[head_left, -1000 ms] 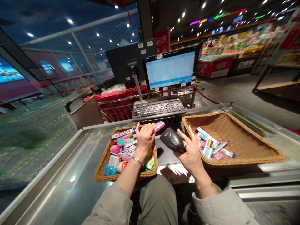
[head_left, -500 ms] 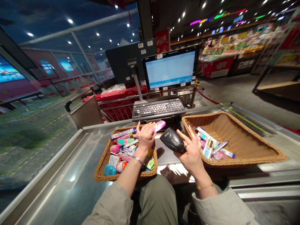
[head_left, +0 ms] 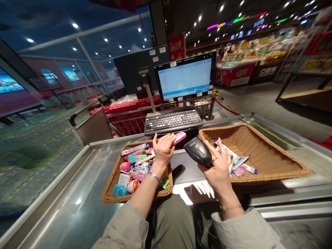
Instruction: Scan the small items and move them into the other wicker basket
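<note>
My left hand [head_left: 164, 149] is closed on a small pink packet [head_left: 179, 138], held above the right edge of the left wicker basket [head_left: 107, 186]. That basket holds several sweets and small packs, among them a teal container [head_left: 120, 190] and an orange-and-white one [head_left: 133, 186]. In my right hand [head_left: 216, 166] is a black barcode scanner [head_left: 198, 151], its head pointing left toward the pink packet. The two do not touch. Behind the right hand stands the right wicker basket [head_left: 272, 152], with several wrapped items [head_left: 242, 167] at its left end, partly hidden by the fingers.
A black keyboard [head_left: 173, 121] lies just beyond my hands, under a lit monitor [head_left: 185, 79]. The metal counter [head_left: 85, 204] runs along the left. Behind the keyboard are a metal cart [head_left: 127, 124] and red crates [head_left: 129, 105].
The scanner and my right hand have shifted slightly right, away from the packet. The pink packet, lit brightly before, now shows no glow. The view has turned a little.
</note>
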{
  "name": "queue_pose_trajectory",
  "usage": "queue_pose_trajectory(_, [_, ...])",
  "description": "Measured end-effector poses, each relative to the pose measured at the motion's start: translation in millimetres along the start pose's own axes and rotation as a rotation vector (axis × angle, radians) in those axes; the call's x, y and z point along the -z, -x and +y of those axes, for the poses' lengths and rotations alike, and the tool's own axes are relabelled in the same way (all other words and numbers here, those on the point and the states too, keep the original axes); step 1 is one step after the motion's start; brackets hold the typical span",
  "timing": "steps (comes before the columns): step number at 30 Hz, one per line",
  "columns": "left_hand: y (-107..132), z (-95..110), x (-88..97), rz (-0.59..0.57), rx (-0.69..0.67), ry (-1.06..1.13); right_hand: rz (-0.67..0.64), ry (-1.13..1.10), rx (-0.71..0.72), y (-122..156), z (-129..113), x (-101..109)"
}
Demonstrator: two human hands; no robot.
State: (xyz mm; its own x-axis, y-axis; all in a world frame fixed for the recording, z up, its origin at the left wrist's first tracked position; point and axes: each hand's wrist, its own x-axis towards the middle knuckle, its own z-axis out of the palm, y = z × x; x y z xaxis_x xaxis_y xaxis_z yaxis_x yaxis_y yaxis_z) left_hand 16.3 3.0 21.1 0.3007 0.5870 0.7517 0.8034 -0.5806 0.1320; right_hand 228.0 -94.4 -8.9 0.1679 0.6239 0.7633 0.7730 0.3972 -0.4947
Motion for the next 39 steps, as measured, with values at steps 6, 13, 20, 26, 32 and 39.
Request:
queue_pose_trajectory(6, [-17.0,24.2,-12.4,-0.022,-0.063,0.015,0.123,0.044,-0.094,-4.1,13.2,19.5])
queue_pose_trajectory(13, [-30.8,56.4,-36.5,0.038,-0.18,0.027,0.262,0.036,-0.279,-3.2,36.3,39.8])
queue_pose_trajectory(20, [-34.9,82.9,-53.1,-0.022,-0.27,-0.001,0.388,0.016,-0.432,1.1,57.8,52.9])
queue_pose_trajectory(26, [-35.2,105.2,-78.3,-0.273,-0.282,0.089,0.49,0.039,-0.504,2.2,66.6,58.5])
queue_pose_trajectory(32, [-30.0,131.9,-81.1,-0.43,-0.244,-0.032,0.53,0.083,-0.525,1.6,68.3,58.2])
queue_pose_trajectory(39, [-15.8,111.1,-52.2,-0.533,-0.217,-0.171,0.435,0.045,-0.458,3.7,66.9,52.5])
